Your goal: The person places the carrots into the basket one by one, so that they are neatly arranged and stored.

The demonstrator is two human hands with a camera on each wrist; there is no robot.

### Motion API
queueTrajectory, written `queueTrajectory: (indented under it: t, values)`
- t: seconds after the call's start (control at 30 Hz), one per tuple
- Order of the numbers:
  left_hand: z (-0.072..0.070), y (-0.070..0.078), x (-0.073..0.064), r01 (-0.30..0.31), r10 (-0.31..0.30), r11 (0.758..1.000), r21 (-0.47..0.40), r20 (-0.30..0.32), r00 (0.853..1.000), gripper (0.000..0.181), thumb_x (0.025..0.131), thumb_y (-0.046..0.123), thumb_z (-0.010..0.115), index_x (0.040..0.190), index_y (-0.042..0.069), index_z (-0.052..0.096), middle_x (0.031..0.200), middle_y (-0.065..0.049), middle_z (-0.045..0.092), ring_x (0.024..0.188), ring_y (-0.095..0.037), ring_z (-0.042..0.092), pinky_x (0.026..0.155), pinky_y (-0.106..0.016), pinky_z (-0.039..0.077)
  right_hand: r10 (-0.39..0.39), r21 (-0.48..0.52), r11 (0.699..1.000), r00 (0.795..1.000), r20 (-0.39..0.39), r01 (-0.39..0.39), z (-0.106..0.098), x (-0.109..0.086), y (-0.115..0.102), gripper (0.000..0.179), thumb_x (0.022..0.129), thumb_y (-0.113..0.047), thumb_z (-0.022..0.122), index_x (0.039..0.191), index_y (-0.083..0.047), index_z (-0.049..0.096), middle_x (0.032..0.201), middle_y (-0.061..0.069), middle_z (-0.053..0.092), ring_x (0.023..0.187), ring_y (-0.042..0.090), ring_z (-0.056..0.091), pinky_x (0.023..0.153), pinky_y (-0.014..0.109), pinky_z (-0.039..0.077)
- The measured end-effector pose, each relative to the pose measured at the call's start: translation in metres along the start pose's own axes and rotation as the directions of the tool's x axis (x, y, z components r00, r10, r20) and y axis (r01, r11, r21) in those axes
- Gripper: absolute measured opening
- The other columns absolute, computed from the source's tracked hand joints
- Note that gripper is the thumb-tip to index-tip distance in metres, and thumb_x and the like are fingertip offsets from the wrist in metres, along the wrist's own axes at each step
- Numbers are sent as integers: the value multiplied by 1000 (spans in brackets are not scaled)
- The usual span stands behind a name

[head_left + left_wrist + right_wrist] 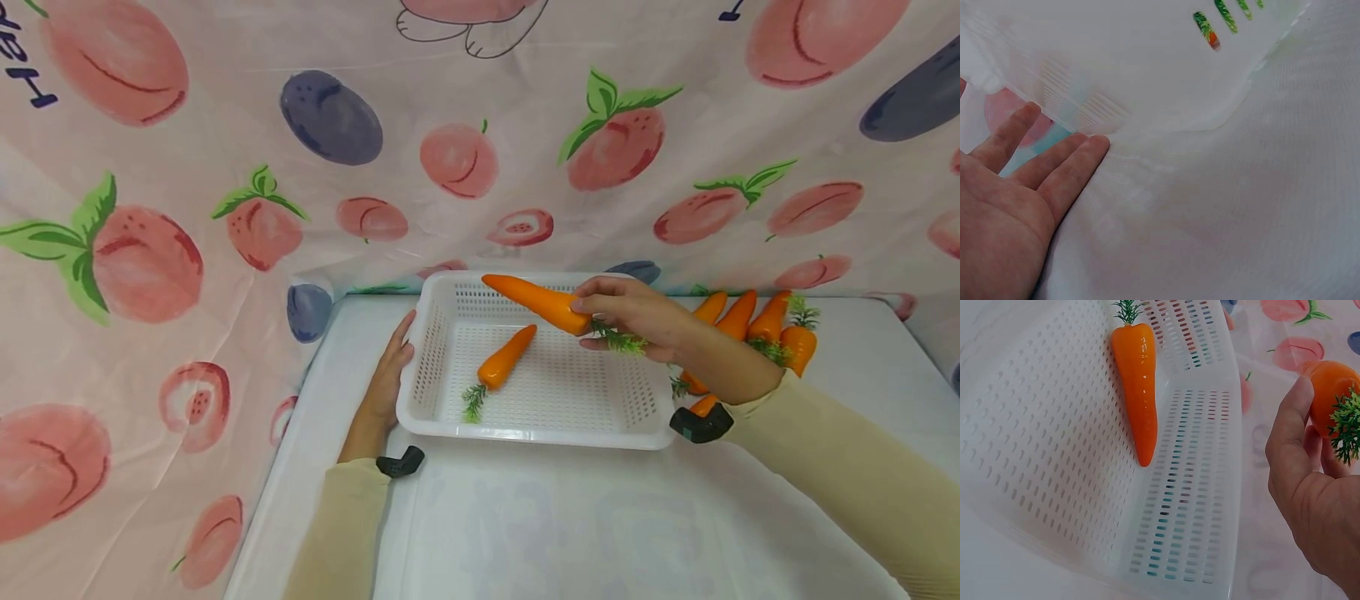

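A white perforated plastic basket [536,436] stands on the table, with one orange toy carrot [506,358] lying inside it. Above the basket my right hand [637,312] pinches another carrot [536,302] near its leafy end, its tip pointing left. In the right wrist view this held carrot [1335,394] shows its thick end and green leaves between thumb and fingers. My left hand [386,383] rests along the basket's left side. Seen from the left wrist, its fingers [1069,172] are nearly straight and touch the basket's outer wall [1147,81].
A pile of several carrots [738,325] lies on the table right of the basket, partly behind my right forearm. The white-covered table [525,525] meets a fruit-printed cloth [360,275] hanging at the back and left.
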State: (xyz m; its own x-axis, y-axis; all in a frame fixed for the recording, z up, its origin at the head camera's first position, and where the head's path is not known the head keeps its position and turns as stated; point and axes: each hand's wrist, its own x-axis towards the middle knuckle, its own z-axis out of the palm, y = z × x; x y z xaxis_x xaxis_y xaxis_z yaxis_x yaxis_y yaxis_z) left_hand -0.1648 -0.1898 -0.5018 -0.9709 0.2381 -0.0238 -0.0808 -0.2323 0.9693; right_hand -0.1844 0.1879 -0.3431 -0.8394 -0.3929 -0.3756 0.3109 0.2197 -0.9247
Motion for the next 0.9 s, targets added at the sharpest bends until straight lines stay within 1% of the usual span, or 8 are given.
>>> queueTrajectory:
  t: [0.43,0.53,0.67,0.73,0.8,0.9]
  values:
    - [-1,-1,1,-2,3,1000,-8,8,1000,57,106,29,38,161,39,25,168,3,28,139,-24,41,102,-32,46,-11,-14,1000,1000,9,11,1,-3,-2,40,100,-30,65,127,-3,53,129,17,48,110,30,58,86,35,60]
    - [-1,-1,1,-4,4,1000,-9,6,1000,57,106,29,38,161,39,25,167,4,29,139,-25,41,102,-33,46,-7,13,1000,1000,17,7,0,-4,-3,37,101,-30,65,125,-4,54,129,14,50,111,29,59,87,36,60]
    - [0,0,0,0,0,1000,-5,3,1000,57,106,29,39,161,40,26,167,5,29,139,-25,41,102,-34,47,-6,88,996,999,37,3,-2,-4,-2,26,101,-27,64,119,-8,58,119,6,59,107,27,64,90,41,59]
    - [0,0,0,2,-2,1000,-6,4,1000,58,106,30,39,161,40,26,167,5,29,139,-25,41,102,-34,47,-6,110,994,999,45,1,-3,-4,-2,22,101,-26,64,116,-10,59,112,2,61,102,25,67,91,42,59]
    - [0,0,0,3,-3,1000,-11,4,1000,58,106,30,39,161,40,26,167,4,29,138,-25,42,101,-33,48,-5,113,994,999,46,0,-3,-4,-2,20,101,-25,64,115,-11,59,108,1,62,100,25,68,90,41,59]
    - [0,0,0,-2,3,1000,-13,8,1000,58,106,29,39,162,38,25,167,2,29,137,-25,42,100,-32,48,-7,113,994,999,50,1,-4,-4,-1,21,102,-24,63,116,-10,58,106,1,62,97,23,69,87,39,60]
